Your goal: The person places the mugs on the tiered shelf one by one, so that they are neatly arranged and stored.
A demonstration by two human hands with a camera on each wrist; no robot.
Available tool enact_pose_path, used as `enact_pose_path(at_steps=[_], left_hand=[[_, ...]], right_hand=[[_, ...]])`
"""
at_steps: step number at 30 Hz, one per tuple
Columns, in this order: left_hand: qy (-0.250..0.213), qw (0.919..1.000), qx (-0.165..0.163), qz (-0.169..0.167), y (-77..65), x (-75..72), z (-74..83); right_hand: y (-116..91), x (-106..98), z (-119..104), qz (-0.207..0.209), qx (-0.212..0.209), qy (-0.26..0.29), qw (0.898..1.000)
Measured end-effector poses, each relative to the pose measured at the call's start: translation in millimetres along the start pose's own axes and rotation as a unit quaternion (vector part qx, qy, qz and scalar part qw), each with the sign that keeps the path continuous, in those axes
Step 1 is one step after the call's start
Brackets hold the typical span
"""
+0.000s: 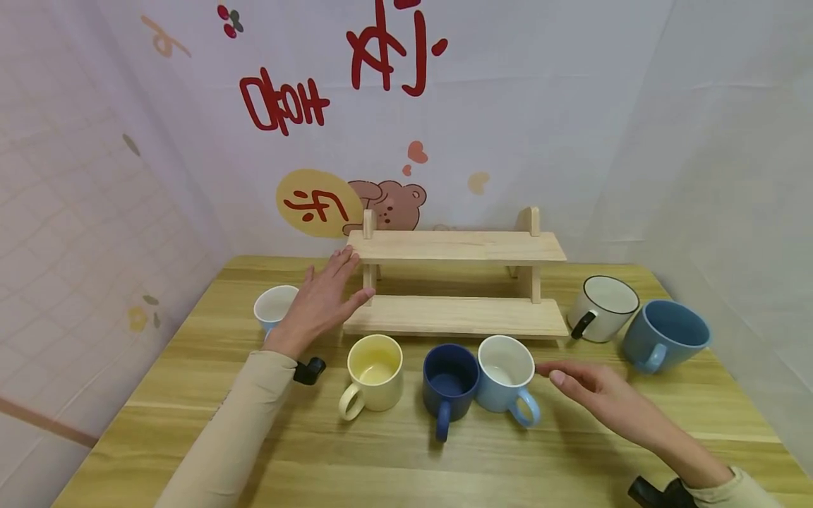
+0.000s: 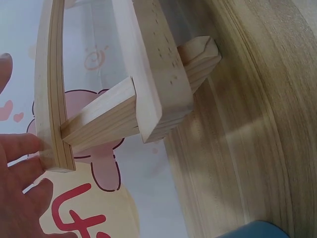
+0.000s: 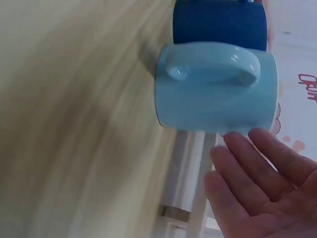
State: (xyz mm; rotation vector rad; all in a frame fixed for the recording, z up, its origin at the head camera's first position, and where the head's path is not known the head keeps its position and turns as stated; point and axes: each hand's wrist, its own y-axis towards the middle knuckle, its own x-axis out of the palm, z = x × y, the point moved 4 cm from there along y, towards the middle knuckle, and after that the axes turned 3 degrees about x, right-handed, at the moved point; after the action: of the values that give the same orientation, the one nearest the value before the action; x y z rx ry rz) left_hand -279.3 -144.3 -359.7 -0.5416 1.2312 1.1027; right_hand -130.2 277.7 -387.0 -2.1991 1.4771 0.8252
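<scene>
A two-tier wooden shelf [image 1: 454, 315] stands at the back of the table. At the left end of its upper board, my left hand [image 1: 322, 300] has its fingers spread, fingertips right at the board's edge. In the left wrist view, those fingers [image 2: 20, 147] overlap the board end. My right hand [image 1: 606, 398] reaches toward a light blue mug [image 1: 506, 374] with a white inside, straight fingertips close at its right side. A navy mug [image 1: 449, 384] stands against that mug's left. Further left is a yellow mug [image 1: 376, 374] with its handle toward me.
Behind my left wrist, a white-lined mug [image 1: 274, 305] with a light blue outside is partly hidden. At the right stand a white mug [image 1: 603, 309] with black rim and handle, and a wider grey-blue mug [image 1: 667, 335]. A printed cloth [image 1: 540, 106] hangs behind the table.
</scene>
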Motion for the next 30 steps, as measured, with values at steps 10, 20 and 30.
enact_pose_path(at_steps=[10, 20, 30], left_hand=[[0.009, 1.0, 0.0, -0.001, 1.8, -0.1, 0.0], [0.005, 0.9998, 0.021, 0.001, 8.4, -5.2, 4.9], [-0.01, 0.9996, 0.027, 0.001, 7.3, -4.1, 5.7]], right_hand=[[1.6, 20.3, 9.1, -0.059, -0.029, 0.061, 0.996], [10.6, 32.5, 8.4, -0.129, 0.009, 0.131, 0.983], [5.7, 37.8, 13.4, -0.142, 0.005, 0.24, 0.96]])
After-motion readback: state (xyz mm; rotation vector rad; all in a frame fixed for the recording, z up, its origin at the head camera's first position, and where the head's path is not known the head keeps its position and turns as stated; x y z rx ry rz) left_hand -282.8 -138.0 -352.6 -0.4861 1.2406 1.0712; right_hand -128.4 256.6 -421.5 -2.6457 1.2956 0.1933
